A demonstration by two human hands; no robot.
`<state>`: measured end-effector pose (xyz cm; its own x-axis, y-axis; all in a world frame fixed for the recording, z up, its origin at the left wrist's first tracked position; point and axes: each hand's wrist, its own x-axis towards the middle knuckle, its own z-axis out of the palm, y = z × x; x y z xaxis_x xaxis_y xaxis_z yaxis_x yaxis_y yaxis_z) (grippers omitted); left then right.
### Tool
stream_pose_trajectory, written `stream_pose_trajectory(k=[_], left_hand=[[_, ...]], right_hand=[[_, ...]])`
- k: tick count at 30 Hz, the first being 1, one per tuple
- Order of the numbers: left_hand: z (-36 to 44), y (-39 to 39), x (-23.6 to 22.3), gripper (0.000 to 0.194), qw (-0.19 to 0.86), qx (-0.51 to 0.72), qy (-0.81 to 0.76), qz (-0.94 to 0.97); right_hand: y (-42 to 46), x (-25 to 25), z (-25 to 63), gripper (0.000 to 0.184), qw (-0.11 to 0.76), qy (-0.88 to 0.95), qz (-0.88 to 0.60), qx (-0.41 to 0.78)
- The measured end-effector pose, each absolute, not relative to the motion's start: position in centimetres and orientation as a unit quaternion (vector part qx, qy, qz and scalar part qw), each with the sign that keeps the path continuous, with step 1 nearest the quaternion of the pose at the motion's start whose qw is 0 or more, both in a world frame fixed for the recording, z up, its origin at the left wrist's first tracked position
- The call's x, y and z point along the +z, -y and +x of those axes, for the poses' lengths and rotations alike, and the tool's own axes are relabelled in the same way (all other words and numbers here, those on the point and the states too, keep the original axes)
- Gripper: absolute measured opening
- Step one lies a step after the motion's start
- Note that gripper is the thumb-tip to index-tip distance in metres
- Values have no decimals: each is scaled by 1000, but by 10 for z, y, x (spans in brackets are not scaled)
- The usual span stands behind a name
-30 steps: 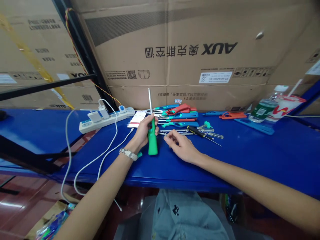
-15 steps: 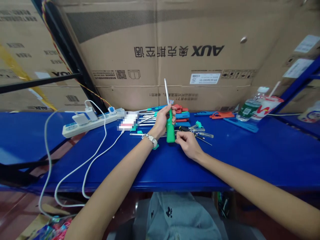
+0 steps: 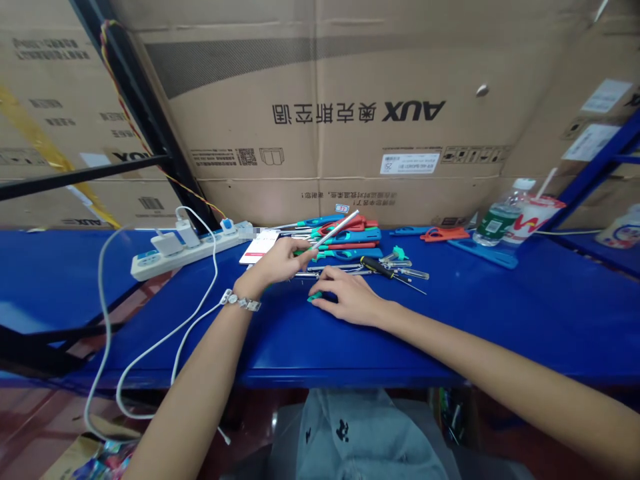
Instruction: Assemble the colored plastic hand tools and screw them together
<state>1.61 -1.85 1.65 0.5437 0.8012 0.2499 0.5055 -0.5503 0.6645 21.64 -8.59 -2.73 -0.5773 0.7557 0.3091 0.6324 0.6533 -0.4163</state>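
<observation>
As left hand (image 3: 283,261) grips silver rod (image 3: 336,229), right hand (image 3: 351,298) pinches green piece (image 3: 314,297), piled lighters (image 3: 366,236), screwdriver (image 3: 376,267) beyond.

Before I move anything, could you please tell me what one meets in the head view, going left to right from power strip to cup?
Power strip, left hand, right hand holding a small green piece, black-and-yellow screwdriver, orange piece, green-labelled bottle, red-and-white cup.

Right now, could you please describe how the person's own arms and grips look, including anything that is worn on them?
The left grip and the right grip are bare hands, without gloves. No sleeve shows on either forearm. The left wrist wears a silvery bracelet of small linked pieces; no bracelet shows on the right wrist.
</observation>
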Motion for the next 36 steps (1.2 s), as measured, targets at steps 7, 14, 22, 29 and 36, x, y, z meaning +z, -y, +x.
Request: stream_pose_trajectory(k=[7,14,22,29,36], left_hand=[[23,19,9,38,194,230,-389,871],[27,23,5,39,174,196,-379,888],[28,27,4,38,173,171,-377,894],[30,35,9,38,158,161,-368,902],[32,40,8,36,108,179,-356,911]], right_hand=[[68,-32,251,16,359,791,-464,172],[37,-22,293,42,621,501,-485,359],[39,-12,295,40,632,488,-461,388],[41,-18,286,51,624,513,-413,422],[44,-15,287,54,621,484,-393,476]])
